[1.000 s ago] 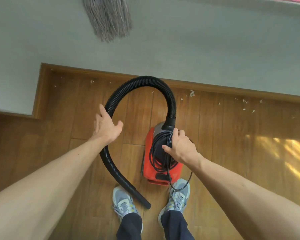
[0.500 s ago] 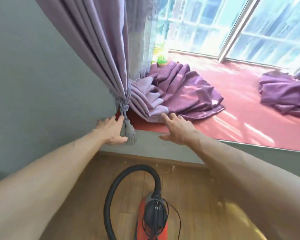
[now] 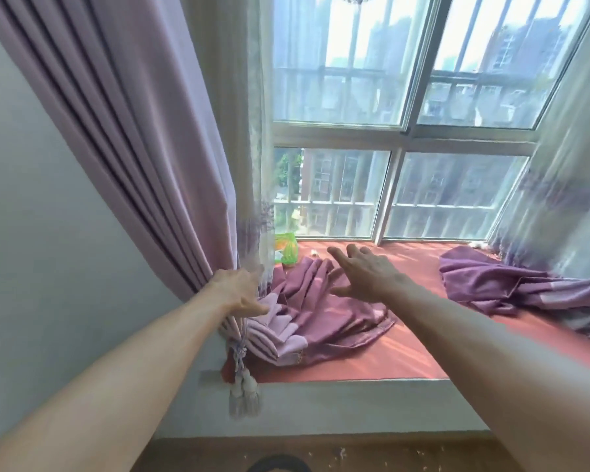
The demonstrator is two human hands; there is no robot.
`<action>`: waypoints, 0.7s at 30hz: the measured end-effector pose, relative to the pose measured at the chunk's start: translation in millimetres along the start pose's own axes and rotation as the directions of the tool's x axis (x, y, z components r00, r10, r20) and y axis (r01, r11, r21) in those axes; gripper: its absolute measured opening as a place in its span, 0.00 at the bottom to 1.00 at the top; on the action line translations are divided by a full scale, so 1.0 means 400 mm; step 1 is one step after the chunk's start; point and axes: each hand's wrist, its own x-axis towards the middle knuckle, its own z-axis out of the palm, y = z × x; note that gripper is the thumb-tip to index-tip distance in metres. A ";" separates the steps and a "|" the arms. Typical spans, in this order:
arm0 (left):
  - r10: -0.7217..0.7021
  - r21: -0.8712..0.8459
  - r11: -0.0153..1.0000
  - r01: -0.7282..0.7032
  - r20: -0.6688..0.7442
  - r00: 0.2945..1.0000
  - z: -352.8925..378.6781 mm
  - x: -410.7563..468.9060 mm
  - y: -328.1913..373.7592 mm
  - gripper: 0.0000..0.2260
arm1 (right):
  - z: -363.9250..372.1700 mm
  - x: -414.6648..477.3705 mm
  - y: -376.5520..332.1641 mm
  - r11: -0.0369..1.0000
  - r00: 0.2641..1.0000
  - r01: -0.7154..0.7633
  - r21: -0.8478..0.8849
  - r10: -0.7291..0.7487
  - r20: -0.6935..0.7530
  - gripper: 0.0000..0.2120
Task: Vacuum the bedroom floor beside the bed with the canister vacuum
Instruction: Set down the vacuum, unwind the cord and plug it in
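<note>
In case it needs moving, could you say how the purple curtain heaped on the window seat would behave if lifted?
Likely floppy: the curtain lies in soft folds. Probably won't lift free, since a tasselled cord ties it.

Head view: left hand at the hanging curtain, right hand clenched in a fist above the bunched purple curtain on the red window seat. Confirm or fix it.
Not a fist: the head view shows the right hand open, fingers spread, above the bunched purple curtain on the red window seat. The left hand is at the hanging curtain, as stated.
</note>
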 end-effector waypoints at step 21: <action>0.169 0.143 0.977 -0.156 -0.080 0.982 -0.379 0.089 0.361 0.42 | -0.160 -0.257 0.420 0.980 0.980 -0.198 -0.015 0.198 -0.018 0.39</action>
